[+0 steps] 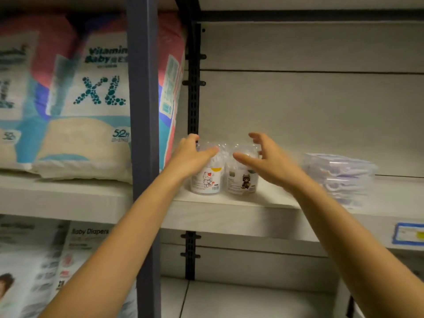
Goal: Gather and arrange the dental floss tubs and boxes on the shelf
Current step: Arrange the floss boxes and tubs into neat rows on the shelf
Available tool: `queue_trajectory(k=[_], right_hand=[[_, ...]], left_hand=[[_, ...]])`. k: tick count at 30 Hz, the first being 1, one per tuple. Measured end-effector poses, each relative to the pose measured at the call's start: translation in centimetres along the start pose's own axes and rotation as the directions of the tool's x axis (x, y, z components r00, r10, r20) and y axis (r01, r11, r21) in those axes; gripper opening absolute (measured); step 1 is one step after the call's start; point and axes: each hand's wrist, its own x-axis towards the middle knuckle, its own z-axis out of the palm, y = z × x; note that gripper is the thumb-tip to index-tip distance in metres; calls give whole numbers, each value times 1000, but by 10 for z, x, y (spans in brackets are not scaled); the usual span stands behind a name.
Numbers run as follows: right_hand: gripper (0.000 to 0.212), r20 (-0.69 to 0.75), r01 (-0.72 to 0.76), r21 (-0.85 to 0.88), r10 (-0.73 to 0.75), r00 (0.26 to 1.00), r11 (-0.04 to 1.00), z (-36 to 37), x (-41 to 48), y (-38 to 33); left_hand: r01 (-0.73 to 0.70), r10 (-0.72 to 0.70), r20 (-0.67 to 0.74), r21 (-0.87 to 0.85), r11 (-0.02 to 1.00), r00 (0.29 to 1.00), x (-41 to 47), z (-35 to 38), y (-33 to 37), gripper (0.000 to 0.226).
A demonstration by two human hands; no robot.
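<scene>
At the far left I see a pale shelf board carrying diaper packs, the largest one [91,95] printed with "XL" and "52", pink at the top and teal lower down; below it, on the lower level, more packs [75,255] read "Baby Diapers". A dark blue-grey upright post [143,111] cuts down the view just right of them, and behind it a black slotted rail [193,92] runs up the grey back panel. Right of the post lies the shelf [229,216] that matters to me, light grey, its front edge near me. My left hand [191,154] reaches in over the left dental floss tub [207,180], a clear tub with a white cat label and a yellow patch; the fingers are spread and curved over its clear lid, thumb to the right, resting on or just above it, and I cannot tell whether they actually grip. Touching or just beside it stands the right dental floss tub [243,180], clear too, with a brown bear-like figure on its label. My right hand [266,161] hovers over this one with fingers wide and curled, thumb pointing left across the lid, holding nothing that I can see. Further right on the same shelf, apart from the tubs, sits a stack of clear floss boxes [339,177], blurred, with pale purple contents. At the far right edge a blue-bordered price tag [408,234] is fixed to the shelf front.
</scene>
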Motion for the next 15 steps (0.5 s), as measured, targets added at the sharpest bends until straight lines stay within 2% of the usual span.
queue_trajectory(k=[2, 5, 10, 13, 15], right_hand=[[71, 79, -85, 42, 82, 994, 995, 3, 8, 4], [63, 91, -107, 78, 100, 991, 991, 5, 10, 10], [61, 52, -84, 64, 81, 995, 994, 4, 10, 11], [62, 2, -41, 42, 41, 999, 998, -13, 11, 1], [63, 22, -15, 56, 14, 1000, 998, -30, 9, -9]], left_hand=[[36, -34, 76, -31, 999, 997, 2, 1, -2, 70], [32, -30, 116, -16, 999, 993, -1, 1, -2, 64], [-26, 20, 67, 79, 997, 998, -6, 0, 6, 62], [-101, 105, -12, 176, 979, 994, -8, -10, 21, 64], [-132, 144, -30, 243, 961, 989, -10, -22, 35, 69]])
